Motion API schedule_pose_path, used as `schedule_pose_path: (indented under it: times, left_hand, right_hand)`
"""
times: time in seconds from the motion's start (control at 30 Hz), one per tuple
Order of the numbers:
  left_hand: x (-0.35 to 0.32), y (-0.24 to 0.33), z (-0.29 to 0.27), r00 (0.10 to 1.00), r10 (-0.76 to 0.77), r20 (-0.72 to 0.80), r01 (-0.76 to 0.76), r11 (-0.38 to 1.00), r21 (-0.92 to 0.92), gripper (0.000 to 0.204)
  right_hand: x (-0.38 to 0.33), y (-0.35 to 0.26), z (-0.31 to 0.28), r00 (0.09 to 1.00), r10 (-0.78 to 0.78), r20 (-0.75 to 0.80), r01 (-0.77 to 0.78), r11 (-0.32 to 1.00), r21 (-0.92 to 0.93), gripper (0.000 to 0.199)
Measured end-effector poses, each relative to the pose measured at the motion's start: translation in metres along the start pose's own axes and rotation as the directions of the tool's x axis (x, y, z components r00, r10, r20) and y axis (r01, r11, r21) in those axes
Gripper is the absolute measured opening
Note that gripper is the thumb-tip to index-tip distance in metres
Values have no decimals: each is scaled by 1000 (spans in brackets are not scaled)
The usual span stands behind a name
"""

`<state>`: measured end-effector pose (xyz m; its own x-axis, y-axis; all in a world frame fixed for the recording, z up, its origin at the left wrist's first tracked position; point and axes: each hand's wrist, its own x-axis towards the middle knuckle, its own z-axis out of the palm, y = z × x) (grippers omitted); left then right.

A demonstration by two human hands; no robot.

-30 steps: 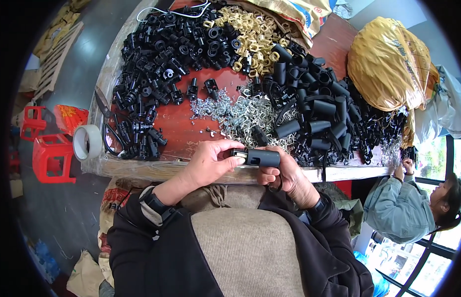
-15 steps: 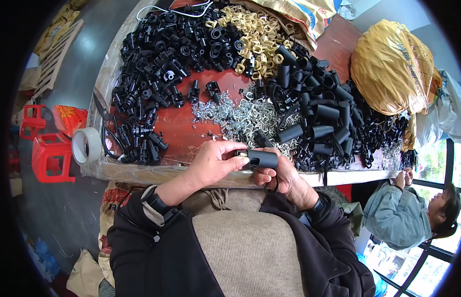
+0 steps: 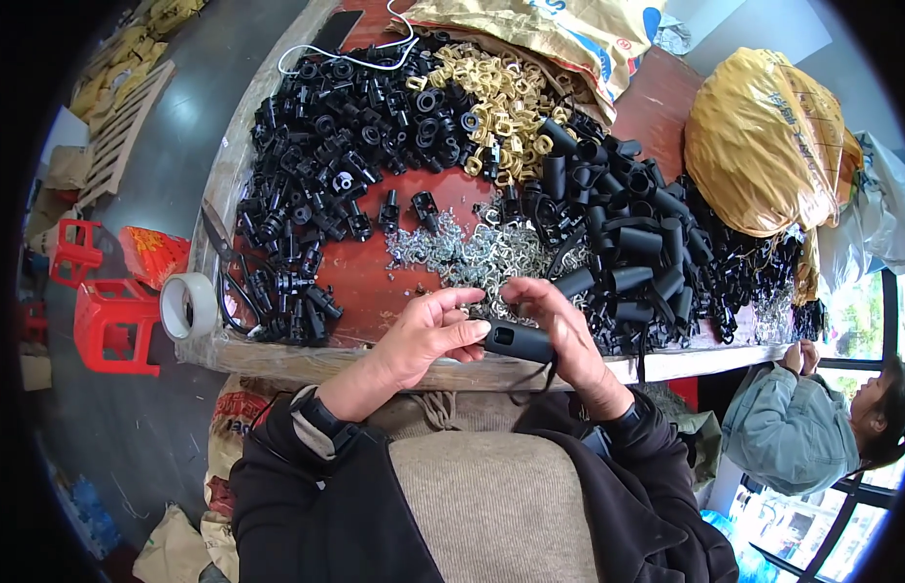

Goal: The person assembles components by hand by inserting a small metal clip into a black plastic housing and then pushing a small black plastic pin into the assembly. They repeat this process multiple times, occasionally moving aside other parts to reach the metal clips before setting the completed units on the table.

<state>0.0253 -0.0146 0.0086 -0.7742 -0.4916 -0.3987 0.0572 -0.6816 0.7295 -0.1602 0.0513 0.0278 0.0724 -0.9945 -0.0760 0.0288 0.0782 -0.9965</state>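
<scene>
Over the table's near edge, a black tube (image 3: 521,343) with an oblong slot in its side lies crosswise between my hands. My left hand (image 3: 428,335) pinches its left end between thumb and fingers. Beside the right end is my right hand (image 3: 569,335), fingers stretched out and apart, the palm at or close to the tube. A thin black strap (image 3: 548,377) hangs below that end. Just beyond my hands lies a heap of small silver metal hooks (image 3: 491,243). To its right are piled more black tubes (image 3: 632,243).
Black plastic fittings (image 3: 316,146) cover the table's left side, with gold-coloured loops (image 3: 511,107) behind. Scissors (image 3: 217,238) and a tape roll (image 3: 188,306) lie at the left edge. A yellow sack (image 3: 764,146) stands right. Another person (image 3: 793,418) works at the right; red stools (image 3: 117,325) stand left.
My right hand has loosened from around the tube and spread its fingers. The tube has turned so its slot faces up more. The whole view has shifted slightly.
</scene>
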Motion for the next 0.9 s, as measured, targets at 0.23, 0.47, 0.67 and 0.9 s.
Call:
schedule_pose_path:
  times: [0.23, 0.47, 0.67, 0.9]
  left_hand:
    - [-5, -1, 12, 999, 40, 33, -41, 999, 28, 55]
    - [0, -6, 5, 999, 47, 25, -46, 998, -35, 56]
    - [15, -12, 0, 982, 134, 131, -117, 985, -128, 61]
    - [20, -9, -2, 994, 33, 108, -13, 983, -181, 64]
  right_hand:
    - [6, -6, -2, 775, -190, 602, 352, 922, -162, 86]
    - [3, -3, 6, 882, -170, 439, 290, 930, -223, 91]
    - [13, 13, 1, 914, -232, 332, 307, 931, -195, 87]
    - [15, 24, 2, 929, -336, 157, 362, 913, -190, 73]
